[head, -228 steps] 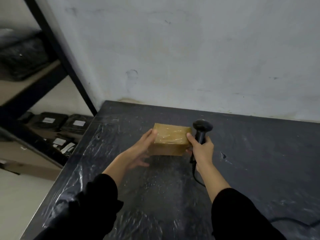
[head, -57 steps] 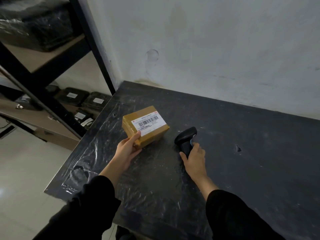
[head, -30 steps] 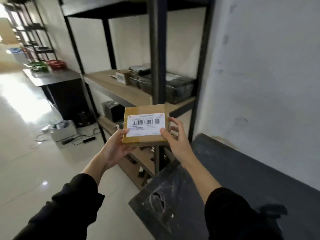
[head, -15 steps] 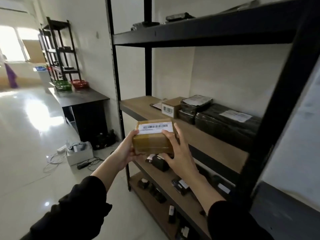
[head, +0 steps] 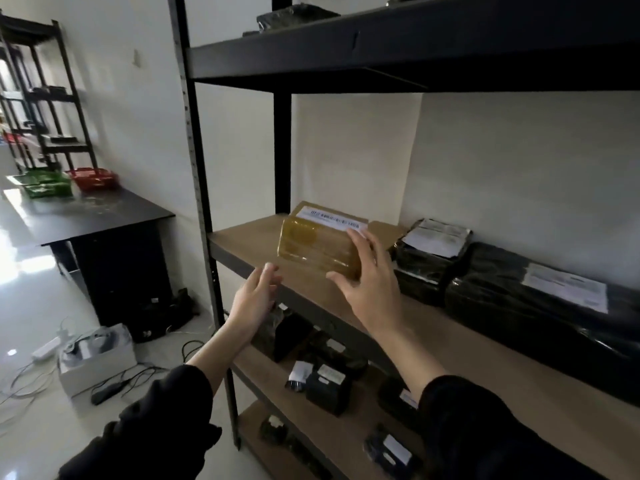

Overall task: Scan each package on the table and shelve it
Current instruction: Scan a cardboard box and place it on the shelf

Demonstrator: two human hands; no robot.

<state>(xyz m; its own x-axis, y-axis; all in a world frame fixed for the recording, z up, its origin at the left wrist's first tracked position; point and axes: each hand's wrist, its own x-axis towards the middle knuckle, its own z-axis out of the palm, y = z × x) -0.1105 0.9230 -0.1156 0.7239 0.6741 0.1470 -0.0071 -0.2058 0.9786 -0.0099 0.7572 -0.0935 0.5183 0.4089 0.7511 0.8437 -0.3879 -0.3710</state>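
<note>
Tall black metal shelving rack, its wooden shelf board, black plastic-wrapped packages on the right, tape-wrapped brown cardboard box at the board's left end, right hand gripping the box's right end, left hand spread, clear of it.

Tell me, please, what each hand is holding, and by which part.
The right hand grips the box by its right end, thumb low, fingers at the top. The left hand is open and holds nothing.

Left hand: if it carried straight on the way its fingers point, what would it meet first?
Probably the brown box, near its lower left corner. Depth is unclear, so the left hand might catch the shelf edge first.
</note>
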